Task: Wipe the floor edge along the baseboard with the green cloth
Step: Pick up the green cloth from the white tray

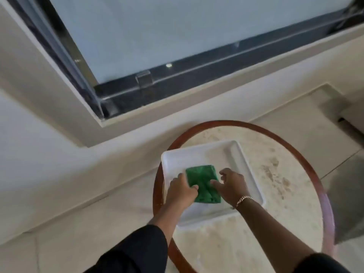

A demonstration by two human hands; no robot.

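Observation:
A folded green cloth [202, 183] lies in a white square tray [244, 166] on a round table. My left hand [182, 191] grips the cloth's left edge, thumb on top. My right hand [232, 184] rests on the cloth's right side with its fingers spread over it. The pale baseboard [82, 186] runs along the wall to the left of the table, where it meets the tiled floor [78, 233].
The round table [275, 194] has a marbled top and a brown wooden rim. A large window with a dark frame [177, 79] is set in the wall above. A grey object [346, 203] stands at the right beside the table.

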